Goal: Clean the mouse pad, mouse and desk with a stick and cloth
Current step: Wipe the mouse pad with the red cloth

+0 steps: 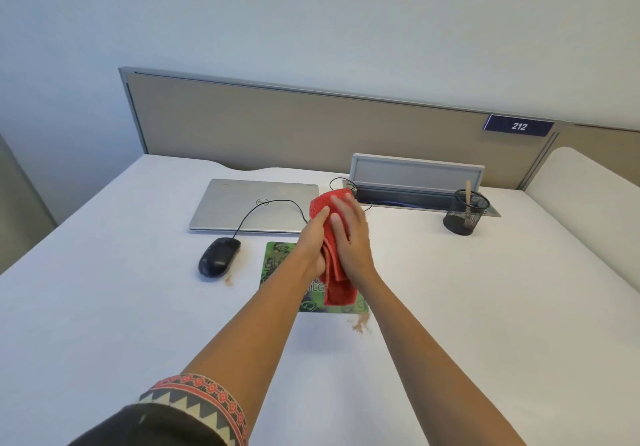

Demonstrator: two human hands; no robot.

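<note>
Head view, red cloth [341, 291] in left hand [311, 241], right hand [353, 237] pressing it

A closed silver laptop [252, 204] lies far left. A black mesh pen cup [459, 221] stands far right, beneath a sign [518, 126] reading 212.

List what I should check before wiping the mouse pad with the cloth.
1. Red woven cloth held: ok, pressed between left hand and right hand above the green printed mouse pad.
2. Pad unobstructed: cannot tell, arms and cloth hide part.
3. Black corded mouse off the pad: ok, on the white desk to its left.
4. Desk clean: not ok, brown crumbs at the pad's near right corner and beside the mouse.
5. Wooden stick available: ok, upright in the black mesh cup.
</note>
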